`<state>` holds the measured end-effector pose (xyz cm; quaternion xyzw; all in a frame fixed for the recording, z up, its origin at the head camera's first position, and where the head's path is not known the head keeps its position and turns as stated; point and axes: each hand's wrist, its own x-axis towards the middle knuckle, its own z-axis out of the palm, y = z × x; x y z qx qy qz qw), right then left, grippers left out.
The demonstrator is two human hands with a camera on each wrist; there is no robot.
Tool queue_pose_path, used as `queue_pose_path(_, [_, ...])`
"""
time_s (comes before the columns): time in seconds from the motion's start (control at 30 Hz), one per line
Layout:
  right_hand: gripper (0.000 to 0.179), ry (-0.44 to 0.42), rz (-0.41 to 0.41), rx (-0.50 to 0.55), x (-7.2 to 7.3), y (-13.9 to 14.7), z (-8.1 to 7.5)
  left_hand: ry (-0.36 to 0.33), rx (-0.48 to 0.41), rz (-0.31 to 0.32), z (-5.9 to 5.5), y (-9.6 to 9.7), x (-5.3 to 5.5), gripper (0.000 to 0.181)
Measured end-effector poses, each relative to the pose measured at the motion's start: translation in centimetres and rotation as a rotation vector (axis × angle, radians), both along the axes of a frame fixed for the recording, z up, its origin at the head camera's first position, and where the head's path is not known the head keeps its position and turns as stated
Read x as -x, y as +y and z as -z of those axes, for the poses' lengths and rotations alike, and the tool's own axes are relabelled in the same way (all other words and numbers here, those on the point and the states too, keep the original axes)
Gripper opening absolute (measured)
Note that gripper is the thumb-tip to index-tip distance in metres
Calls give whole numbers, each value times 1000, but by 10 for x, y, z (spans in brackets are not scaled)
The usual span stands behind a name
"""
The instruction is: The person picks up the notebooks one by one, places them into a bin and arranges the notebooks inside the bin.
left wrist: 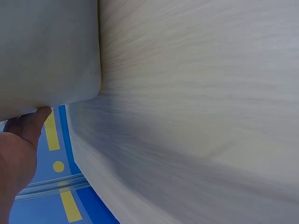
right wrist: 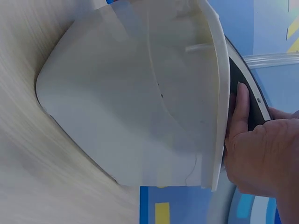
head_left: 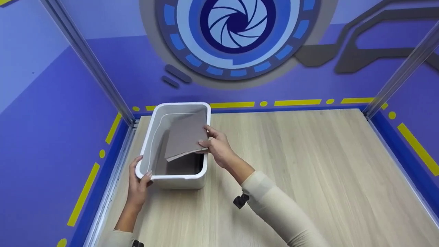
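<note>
A white plastic bin (head_left: 178,184) stands upright at the left of the table. My right hand (head_left: 219,145) pinches a thin book (head_left: 188,132) with a plain grey-brown cover by its right edge, thumb on top. That book hangs tilted in the bin's mouth, its pale page edge facing me. Beneath it, a flat brown-grey thing (head_left: 181,166) shows inside the bin, partly hidden. At the near left corner, my left hand (head_left: 138,183) grips the rim. In the right wrist view, fingers (right wrist: 240,109) press the book's dark underside, just beyond the bin's rim.
The wood-grain tabletop (head_left: 291,164) stretches to the right of the bin. Behind it rises a blue printed wall (head_left: 240,92) close to the bin's far end. A metal rail (head_left: 115,183) and side panel border the table on the left.
</note>
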<state>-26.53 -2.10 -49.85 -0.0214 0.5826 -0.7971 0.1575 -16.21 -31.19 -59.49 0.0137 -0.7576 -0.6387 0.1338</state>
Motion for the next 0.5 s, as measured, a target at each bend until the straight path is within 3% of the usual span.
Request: queue_pose_path(0.5, [75,-21,-57,36,0,-23,-5,-30,22,3,-3,1,0,65])
